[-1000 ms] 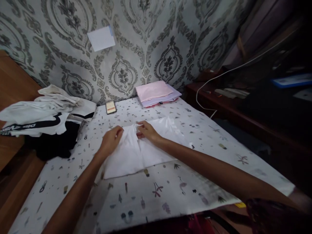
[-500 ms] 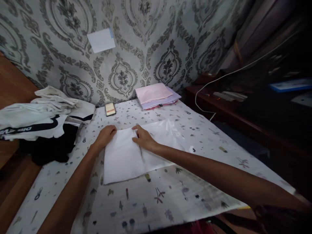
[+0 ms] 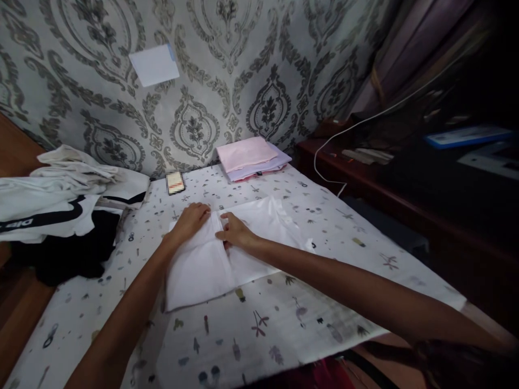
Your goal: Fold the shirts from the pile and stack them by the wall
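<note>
A folded white cloth (image 3: 194, 275) lies on the patterned bedsheet in front of me, its upper part creased. Its right end meets a glossy, see-through plastic bag (image 3: 272, 213) that looks crumpled at its far right end. My left hand (image 3: 191, 222) is curled over the cloth's far edge, close to where cloth and bag meet, fingertips partly hidden. Just right of it, my right hand (image 3: 237, 231) has thumb and forefinger at the bag's near end, beside the cloth's edge. Its other fingers are tucked under and mostly hidden.
Pink and lilac folded cloths (image 3: 249, 155) lie stacked by the wall. A small card-like item (image 3: 175, 183) sits left of them. White clothes (image 3: 60, 189) and black clothes (image 3: 73, 254) are heaped at left. A white cable (image 3: 320, 162) crosses the dark furniture (image 3: 324, 173) at right.
My left hand has slid right along the cloth's far edge toward my right hand, and the cloth has creased. My right hand stays at the bag's end. The view has shifted slightly right.
</note>
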`<state>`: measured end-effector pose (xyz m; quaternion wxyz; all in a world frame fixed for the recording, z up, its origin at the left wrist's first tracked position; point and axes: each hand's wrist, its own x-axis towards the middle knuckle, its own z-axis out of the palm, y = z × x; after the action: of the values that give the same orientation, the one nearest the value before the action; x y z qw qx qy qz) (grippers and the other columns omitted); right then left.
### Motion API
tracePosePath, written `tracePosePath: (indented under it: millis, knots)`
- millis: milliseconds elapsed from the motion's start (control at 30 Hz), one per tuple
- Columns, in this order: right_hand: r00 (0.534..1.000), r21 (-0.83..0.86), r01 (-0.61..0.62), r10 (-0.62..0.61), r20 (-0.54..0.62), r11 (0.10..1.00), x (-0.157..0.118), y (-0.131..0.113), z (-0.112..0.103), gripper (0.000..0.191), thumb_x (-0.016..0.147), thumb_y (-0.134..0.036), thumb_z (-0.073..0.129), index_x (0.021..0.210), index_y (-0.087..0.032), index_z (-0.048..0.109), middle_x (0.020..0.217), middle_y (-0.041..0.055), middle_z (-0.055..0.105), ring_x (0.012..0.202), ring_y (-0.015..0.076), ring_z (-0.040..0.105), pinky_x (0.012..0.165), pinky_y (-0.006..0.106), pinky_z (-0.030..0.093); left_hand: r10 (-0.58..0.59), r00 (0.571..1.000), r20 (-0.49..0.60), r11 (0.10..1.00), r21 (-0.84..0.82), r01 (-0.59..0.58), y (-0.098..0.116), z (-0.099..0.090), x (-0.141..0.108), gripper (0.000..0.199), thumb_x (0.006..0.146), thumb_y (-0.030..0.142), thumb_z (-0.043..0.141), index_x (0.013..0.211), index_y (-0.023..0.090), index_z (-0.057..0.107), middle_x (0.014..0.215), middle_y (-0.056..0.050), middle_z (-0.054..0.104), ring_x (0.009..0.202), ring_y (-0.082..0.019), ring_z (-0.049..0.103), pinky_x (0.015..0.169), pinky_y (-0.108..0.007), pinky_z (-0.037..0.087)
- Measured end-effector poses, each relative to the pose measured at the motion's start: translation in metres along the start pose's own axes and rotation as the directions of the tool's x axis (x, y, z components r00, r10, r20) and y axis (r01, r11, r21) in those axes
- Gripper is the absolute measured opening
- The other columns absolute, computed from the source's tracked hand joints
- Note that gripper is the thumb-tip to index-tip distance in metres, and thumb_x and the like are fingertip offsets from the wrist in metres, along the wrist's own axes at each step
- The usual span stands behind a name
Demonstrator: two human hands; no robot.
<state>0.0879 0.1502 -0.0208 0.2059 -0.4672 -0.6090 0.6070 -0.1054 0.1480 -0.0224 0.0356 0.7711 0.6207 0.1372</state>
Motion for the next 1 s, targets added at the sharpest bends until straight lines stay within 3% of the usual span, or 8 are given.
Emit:
tracePosePath:
  millis: [167, 300, 433, 533, 600, 833, 933, 1000]
  knots:
    - [0.999, 0.034, 0.018, -0.017, -0.027, 0.999, 0.001, 0.0, -0.001, 0.049, 0.071, 0.0, 0.058, 0.113, -0.022, 0.047, 0.067, -0.0092, 0.047, 0.053, 0.0108, 0.055, 0.05, 0.024, 0.055, -0.069, 0.998, 0.008, 0.998, -0.011, 0.07, 0.008, 0.01, 0.012, 0.019, 0.091, 0.022, 0.043, 0.092, 0.019, 0.062, 0.094, -0.008, 0.067, 0.092, -0.024, 0.058, 0.086, -0.037, 0.046]
    - [0.999, -0.033, 0.048, -0.049, -0.014, 0.998, -0.01, 0.0, -0.009, 0.047, 0.078, -0.004, 0.055, 0.121, -0.02, 0.046, 0.07, -0.0061, 0.055, 0.054, 0.0127, 0.06, 0.055, 0.027, 0.055, -0.122, 0.993, -0.001, 0.992, 0.012, 0.122, 0.011, 0.006, -0.001, 0.024, 0.091, 0.024, 0.044, 0.105, 0.017, 0.062, 0.109, -0.012, 0.065, 0.105, -0.029, 0.055, 0.093, -0.044, 0.044]
    - [0.969, -0.331, 0.239, -0.245, 0.022, 0.913, -0.045, 0.004, -0.023, 0.004, 0.09, -0.021, 0.056, 0.09, -0.017, 0.058, 0.069, -0.0014, 0.061, 0.049, 0.0102, 0.057, 0.054, 0.024, 0.048, -0.089, 0.995, -0.052, 0.996, -0.007, 0.088, 0.025, -0.01, -0.034, 0.026, 0.094, 0.026, 0.041, 0.11, 0.018, 0.06, 0.113, -0.011, 0.063, 0.11, -0.027, 0.054, 0.097, -0.043, 0.043]
    - [0.972, -0.407, 0.183, -0.103, 0.21, 0.895, -0.072, 0.009, -0.023, 0.043, 0.098, -0.041, 0.047, 0.062, -0.017, 0.051, 0.058, 0.0016, 0.06, 0.041, 0.0099, 0.054, 0.05, 0.025, 0.043, -0.054, 0.998, -0.017, 0.993, -0.104, 0.052, 0.041, -0.024, -0.069, 0.026, 0.096, 0.03, 0.039, 0.105, 0.019, 0.06, 0.106, -0.008, 0.065, 0.102, -0.024, 0.058, 0.094, -0.039, 0.046]
    - [0.951, -0.423, 0.146, -0.009, 0.309, 0.894, -0.083, 0.012, -0.017, 0.046, 0.096, -0.045, 0.05, 0.059, -0.018, 0.05, 0.054, 0.0016, 0.06, 0.039, 0.0105, 0.054, 0.049, 0.025, 0.042, -0.047, 0.999, 0.001, 0.989, -0.138, 0.046, 0.051, -0.028, -0.092, 0.028, 0.097, 0.033, 0.038, 0.104, 0.019, 0.06, 0.105, -0.008, 0.065, 0.102, -0.023, 0.059, 0.094, -0.037, 0.047]
    - [0.96, -0.417, 0.195, -0.086, 0.265, 0.888, -0.089, 0.009, -0.005, 0.024, 0.084, -0.014, 0.059, 0.063, -0.019, 0.048, 0.056, -0.0028, 0.058, 0.046, 0.0101, 0.057, 0.051, 0.023, 0.039, -0.149, 0.988, 0.029, 0.979, -0.135, 0.152, 0.057, -0.011, -0.141, 0.044, 0.1, 0.043, 0.035, 0.133, 0.019, 0.051, 0.141, -0.011, 0.055, 0.131, -0.026, 0.05, 0.112, -0.044, 0.039]
    - [0.95, -0.535, 0.312, -0.255, 0.178, 0.785, -0.091, 0.008, -0.007, 0.025, 0.083, -0.016, 0.06, 0.062, -0.02, 0.047, 0.062, -0.0015, 0.059, 0.055, 0.0114, 0.054, 0.054, 0.026, 0.035, -0.139, 0.99, 0.027, 0.986, -0.085, 0.14, 0.05, 0.002, -0.149, 0.049, 0.102, 0.044, 0.032, 0.142, 0.019, 0.046, 0.151, -0.012, 0.047, 0.141, -0.025, 0.041, 0.119, -0.046, 0.03]
    - [0.947, -0.636, 0.321, -0.256, 0.195, 0.702, -0.092, 0.012, -0.008, 0.025, 0.082, -0.015, 0.06, 0.061, -0.02, 0.046, 0.062, -0.0004, 0.058, 0.059, 0.0128, 0.051, 0.056, 0.027, 0.032, -0.119, 0.992, 0.037, 0.992, -0.034, 0.12, 0.047, 0.007, -0.151, 0.049, 0.103, 0.043, 0.031, 0.144, 0.019, 0.044, 0.155, -0.012, 0.044, 0.145, -0.024, 0.037, 0.121, -0.048, 0.026]
